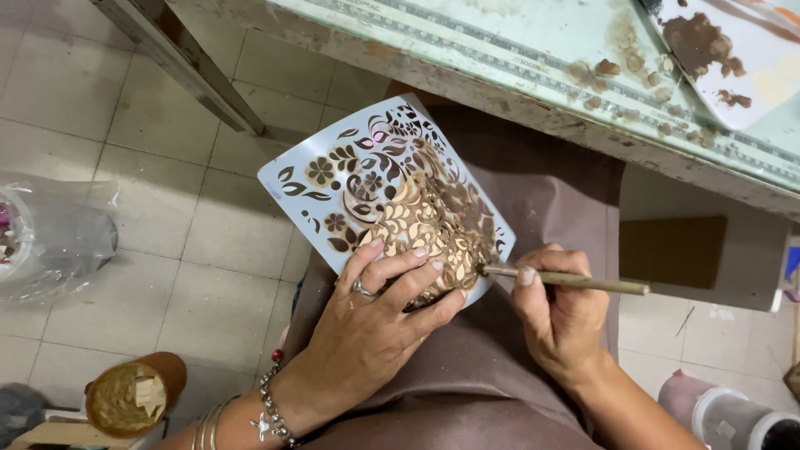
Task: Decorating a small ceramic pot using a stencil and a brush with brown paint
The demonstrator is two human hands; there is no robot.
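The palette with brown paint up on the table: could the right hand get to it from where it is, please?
Probably yes: the right hand holds only a brush, and nothing stands between it and the palette.
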